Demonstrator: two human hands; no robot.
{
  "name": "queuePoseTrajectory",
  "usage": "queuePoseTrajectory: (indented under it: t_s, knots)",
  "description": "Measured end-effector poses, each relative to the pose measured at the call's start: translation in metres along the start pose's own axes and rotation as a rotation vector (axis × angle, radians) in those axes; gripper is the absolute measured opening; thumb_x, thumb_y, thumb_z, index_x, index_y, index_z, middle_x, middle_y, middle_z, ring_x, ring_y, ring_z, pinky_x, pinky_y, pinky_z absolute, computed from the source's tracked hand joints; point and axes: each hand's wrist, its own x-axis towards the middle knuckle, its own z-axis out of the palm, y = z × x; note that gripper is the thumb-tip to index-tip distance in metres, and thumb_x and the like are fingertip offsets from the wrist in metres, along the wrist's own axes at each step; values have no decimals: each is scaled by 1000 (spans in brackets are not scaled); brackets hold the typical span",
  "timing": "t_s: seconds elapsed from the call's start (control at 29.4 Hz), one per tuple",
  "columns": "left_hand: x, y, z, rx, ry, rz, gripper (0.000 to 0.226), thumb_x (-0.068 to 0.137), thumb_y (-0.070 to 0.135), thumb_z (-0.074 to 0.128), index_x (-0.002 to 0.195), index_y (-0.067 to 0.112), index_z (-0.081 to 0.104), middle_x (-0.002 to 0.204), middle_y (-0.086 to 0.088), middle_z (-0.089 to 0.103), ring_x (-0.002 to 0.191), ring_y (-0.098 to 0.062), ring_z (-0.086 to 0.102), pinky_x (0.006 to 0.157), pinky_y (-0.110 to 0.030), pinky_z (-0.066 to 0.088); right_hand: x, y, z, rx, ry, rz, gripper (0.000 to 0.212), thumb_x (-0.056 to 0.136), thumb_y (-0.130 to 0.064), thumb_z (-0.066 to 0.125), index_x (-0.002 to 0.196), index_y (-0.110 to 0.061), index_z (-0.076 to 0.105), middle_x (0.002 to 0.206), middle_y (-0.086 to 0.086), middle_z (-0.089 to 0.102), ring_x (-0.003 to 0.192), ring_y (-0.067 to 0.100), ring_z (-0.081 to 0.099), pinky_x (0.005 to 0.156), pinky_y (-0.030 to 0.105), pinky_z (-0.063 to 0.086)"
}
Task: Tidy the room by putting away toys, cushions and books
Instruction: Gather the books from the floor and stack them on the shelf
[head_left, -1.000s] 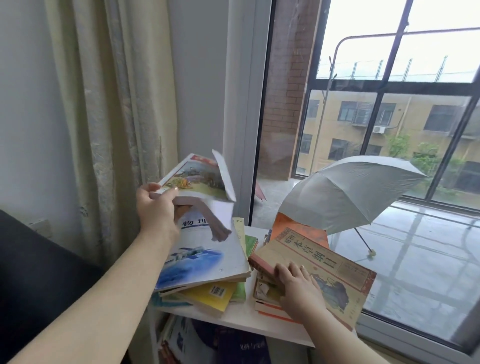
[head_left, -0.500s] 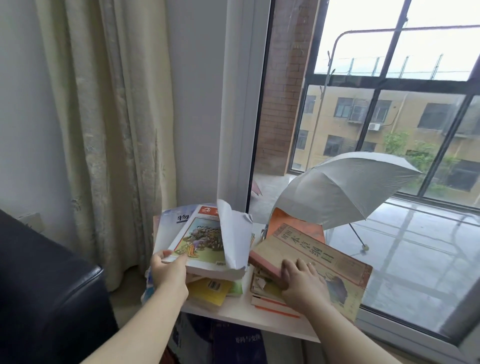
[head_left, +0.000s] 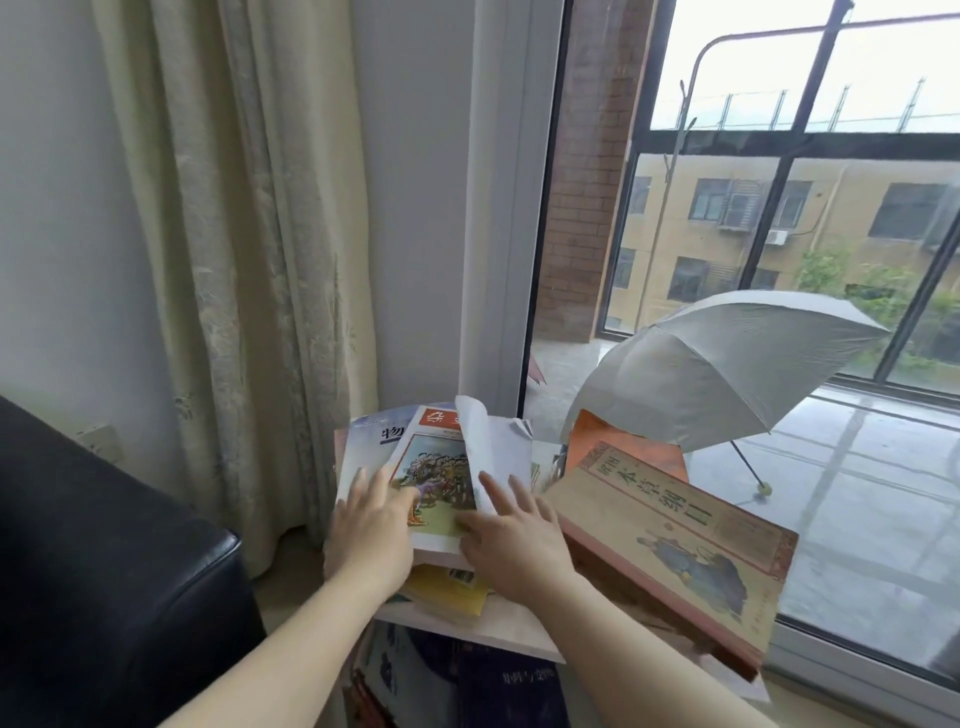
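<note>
An illustrated book (head_left: 441, 467) with an orange title bar lies on top of the left pile on a small white shelf (head_left: 498, 631); its torn white cover page (head_left: 493, 447) curls upward. My left hand (head_left: 371, 525) rests flat on the book's left side with straight fingers. My right hand (head_left: 511, 530) lies on the book's lower right, fingers extended against the curled page. Under it are a pale blue book (head_left: 371, 436) and a yellow book (head_left: 449, 592). A thick tan book (head_left: 670, 540) tops the right pile.
A black sofa arm (head_left: 119, 582) stands at the left, a beige curtain (head_left: 234, 249) behind. More books (head_left: 498, 686) fill the shelf below. An open grey umbrella (head_left: 727, 364) sits beyond the window glass at the right.
My left hand lowered the illustrated book onto the left pile and now lies flat on it. My right hand left the tan book and moved left onto the illustrated book.
</note>
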Motion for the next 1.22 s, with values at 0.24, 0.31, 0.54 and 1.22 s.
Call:
queuePoseTrajectory:
  t_s: [0.24,0.31,0.54,1.22]
  knots:
    - [10,29,0,237,-344,93,43,99,29,31,142,31,24,145,-20,22,131,-41,29,105,-53,34,13,26,4,101,-28,331,46,101,-40,26,143,-25,35,156,-3,23,147,26,6,116,49,9]
    - [16,39,2,194,-449,79,47,98,47,21,144,47,12,154,-18,3,140,-47,1,108,-65,20,12,36,4,147,-67,292,41,99,-44,28,136,-32,42,149,-7,32,145,27,12,114,50,13]
    - [37,60,3,156,-571,136,47,98,50,22,142,56,9,159,-4,-11,141,-41,-20,104,-75,-4,-10,77,-3,-144,-132,420,69,85,-49,51,143,-26,21,152,16,23,139,41,21,110,51,25]
    - [40,43,15,114,-475,358,60,77,72,41,134,59,27,149,8,26,140,-27,20,109,-60,16,57,16,-127,543,550,366,29,89,-28,47,101,-5,60,90,9,61,81,28,58,72,33,49]
